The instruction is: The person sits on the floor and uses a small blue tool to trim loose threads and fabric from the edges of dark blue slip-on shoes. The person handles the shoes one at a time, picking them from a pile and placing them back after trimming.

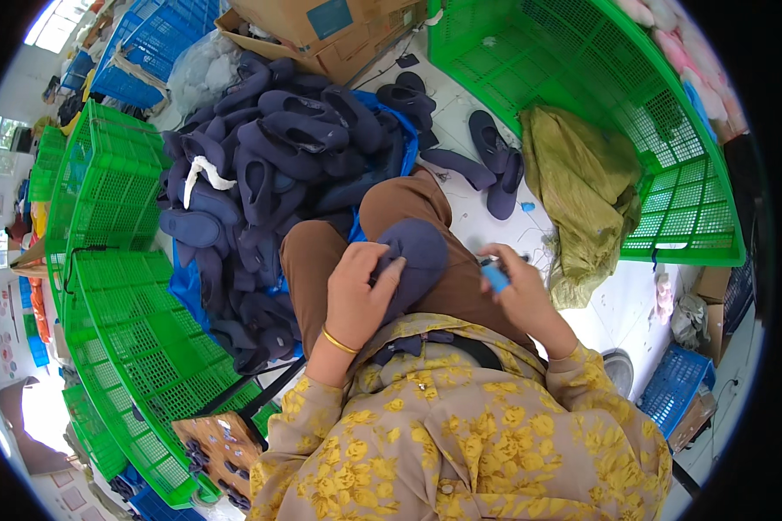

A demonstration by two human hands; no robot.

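A navy fabric shoe (420, 257) rests on my lap, its rounded end pointing away from me. My left hand (362, 286) is closed around its left side, thumb pressed against the fabric. To the right, apart from the shoe, my right hand (525, 300) grips a small blue-handled tool (495, 276); its working end is too small to make out. Beyond my left knee lies a large heap of similar navy shoes (291, 130) on a blue sheet (185, 286). A white strip (205, 178) lies on top of the heap.
Several loose shoes (490, 143) lie on the white floor ahead. An olive sack (578, 178) sits beside a large green crate (686, 174) at right. Green crates (122, 339) line the left, near a wooden board (217, 443). A cardboard box (304, 22) stands beyond the heap.
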